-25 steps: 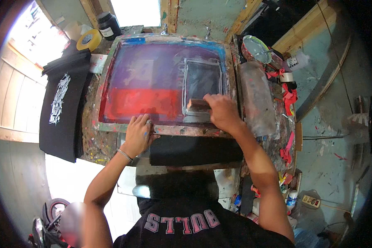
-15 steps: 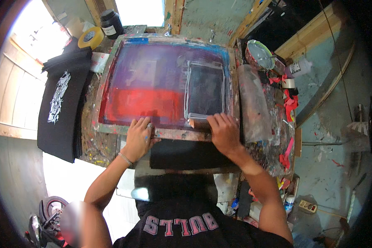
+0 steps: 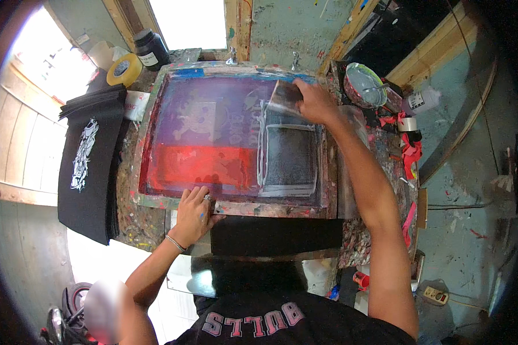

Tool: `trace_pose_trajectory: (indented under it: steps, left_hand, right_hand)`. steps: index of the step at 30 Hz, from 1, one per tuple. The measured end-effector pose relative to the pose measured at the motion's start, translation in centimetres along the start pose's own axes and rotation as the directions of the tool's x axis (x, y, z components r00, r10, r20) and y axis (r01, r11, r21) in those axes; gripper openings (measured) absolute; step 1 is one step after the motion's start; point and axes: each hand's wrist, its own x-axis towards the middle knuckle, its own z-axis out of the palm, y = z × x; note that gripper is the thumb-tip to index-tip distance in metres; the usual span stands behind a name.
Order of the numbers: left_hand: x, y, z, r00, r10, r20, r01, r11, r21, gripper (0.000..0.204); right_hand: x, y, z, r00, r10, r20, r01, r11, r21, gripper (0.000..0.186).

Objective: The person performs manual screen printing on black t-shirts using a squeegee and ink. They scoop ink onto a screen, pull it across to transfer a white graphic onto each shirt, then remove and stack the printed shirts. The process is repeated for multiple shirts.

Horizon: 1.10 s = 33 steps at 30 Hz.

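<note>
A wooden-framed printing screen (image 3: 236, 208) lies across the bench before me, its mesh stained purple and red. On the mesh's right side is a dark rectangular area (image 3: 290, 150) outlined by whitish ink streaks. My left hand (image 3: 193, 221) grips the near rail of the frame left of its middle, fingers over the top. At the far right part of the mesh, my right hand (image 3: 315, 100) holds a squeegee (image 3: 284, 96) with a wooden handle, tilted above the dark area. Black fabric (image 3: 276, 237) shows under the near rail.
To the left is a stack of black fabric pieces (image 3: 92, 172), the top one printed white. Behind it sit yellow tape (image 3: 125, 69) and a black jar (image 3: 150, 50). A bowl of pale ink (image 3: 365, 85) and a white bottle (image 3: 422, 102) stand at right.
My right hand has carried the squeegee from the near rail to the far end of the dark area. A whitish ink line now crosses that area. My left hand keeps its hold on the frame.
</note>
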Motion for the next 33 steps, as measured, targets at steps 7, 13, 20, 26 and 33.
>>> trace_pose_trajectory:
  steps: [7,13,20,26,33]
  left_hand:
    - [0.3,0.0,-0.1,1.0,0.009,0.008,-0.009,0.999,-0.034,0.048]
    - [0.2,0.0,0.1,1.0,0.012,-0.02,-0.013,0.998,-0.058,0.046]
    - [-0.1,-0.3,0.2,1.0,-0.021,-0.002,0.021,0.997,-0.069,0.047]
    - [0.5,-0.3,0.6,0.996,0.056,-0.071,-0.058,0.998,-0.029,0.047]
    - [-0.6,-0.4,0.3,0.999,-0.035,0.021,0.036,0.998,-0.046,0.046]
  right_hand:
    - [4.6,-1.2,3.0,0.995,-0.02,-0.103,0.016,0.999,-0.034,0.048]
    - [1.3,-1.6,2.5,0.85,-0.522,0.074,0.524,0.852,-0.001,0.035]
    - [-5.7,-0.7,1.2,0.801,-0.581,0.146,0.578,0.813,0.066,0.036]
    - [1.5,3.3,1.7,0.971,-0.206,-0.12,0.199,0.978,-0.063,0.036]
    - [-6.9,-2.5,4.2,0.981,-0.192,-0.002,0.192,0.981,-0.022,0.027]
